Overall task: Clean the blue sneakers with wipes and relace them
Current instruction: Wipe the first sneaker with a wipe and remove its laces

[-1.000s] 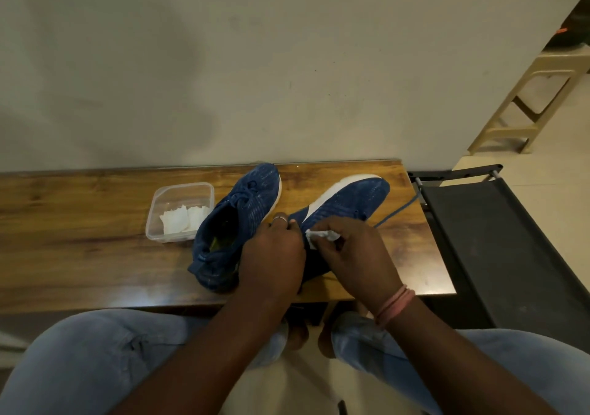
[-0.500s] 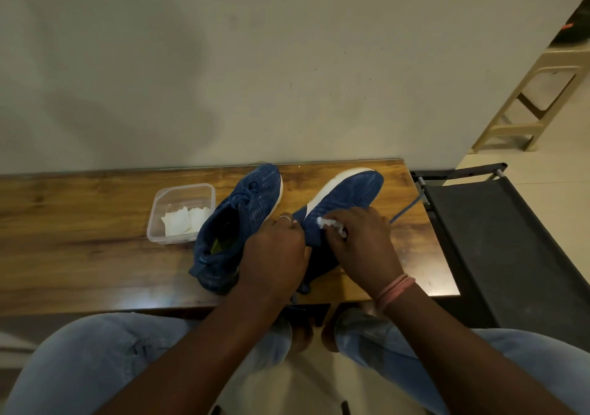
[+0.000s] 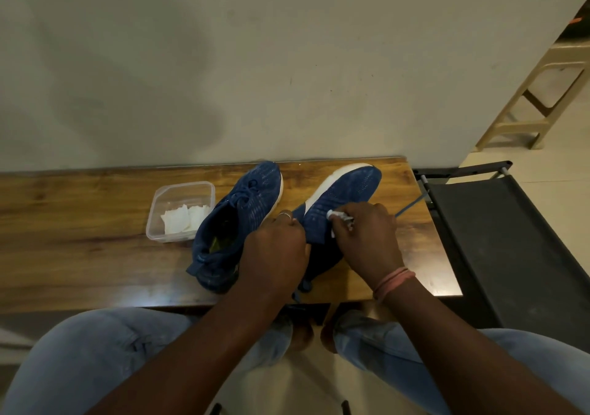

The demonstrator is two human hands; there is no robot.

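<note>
The right-hand sneaker (image 3: 343,197) is lying on the desk (image 3: 79,248), tipped onto its side so that the white sole edge is showing along its left flank. Its long axis is running from the heel, hidden under the two hands, up and to the right toward the wall, with the toe pointing away from the person. The toe is lying ahead of the fingers (image 3: 357,215) of the right hand (image 3: 367,242), which are curling around and pinching a white wipe (image 3: 333,214) and pressing it on the blue upper near the mid-foot. The right hand is the nearer one to the uncleaned forward part, in my judgement; a wiping stroke would be following that axis toward the toe.

The left hand (image 3: 276,252) is gripping the shoe's rear opening, just left of the wipe, fingers curled over the collar, steadying it.

A loose blue lace (image 3: 412,205) is trailing to the right of the right hand, off toward the desk edge.

The other sneaker (image 3: 236,223) is sitting laced and upright, left of the left hand, toe likewise toward the wall. Beyond it, a clear tub (image 3: 159,210) is holding spare wipes (image 3: 182,220).
</note>
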